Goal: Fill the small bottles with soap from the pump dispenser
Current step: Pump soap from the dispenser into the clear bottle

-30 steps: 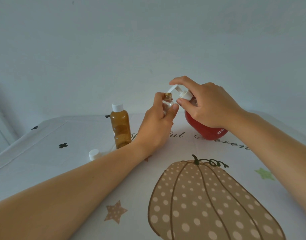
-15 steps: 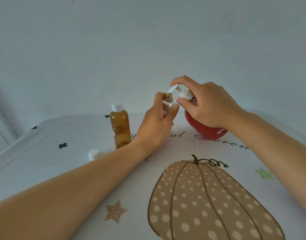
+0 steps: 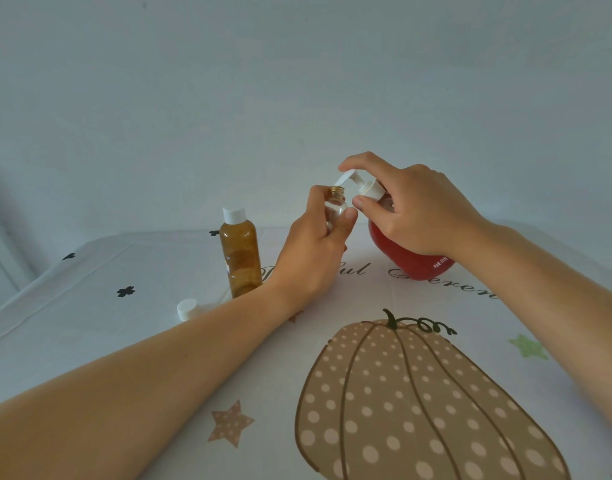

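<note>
Your left hand (image 3: 311, 251) holds the small clear bottle (image 3: 335, 209) with fingers and thumb curled around it, and its open neck is just under the white nozzle (image 3: 346, 176) of the red pump dispenser (image 3: 412, 261). Your right hand (image 3: 422, 213) grips the dispenser's neck, index finger on top of the pump head. To the left an amber bottle (image 3: 240, 258) stands upright, and a loose white cap (image 3: 187, 309) lies near it on the pumpkin tablecloth (image 3: 89, 323)

Red, amber and white here
Red dispenser (image 3: 410, 261), white pump (image 3: 370, 189); amber bottle (image 3: 241, 258), white cap (image 3: 233, 214); white tablecloth (image 3: 89, 341), polka-dotted tan pumpkin (image 3: 418, 410).
</note>
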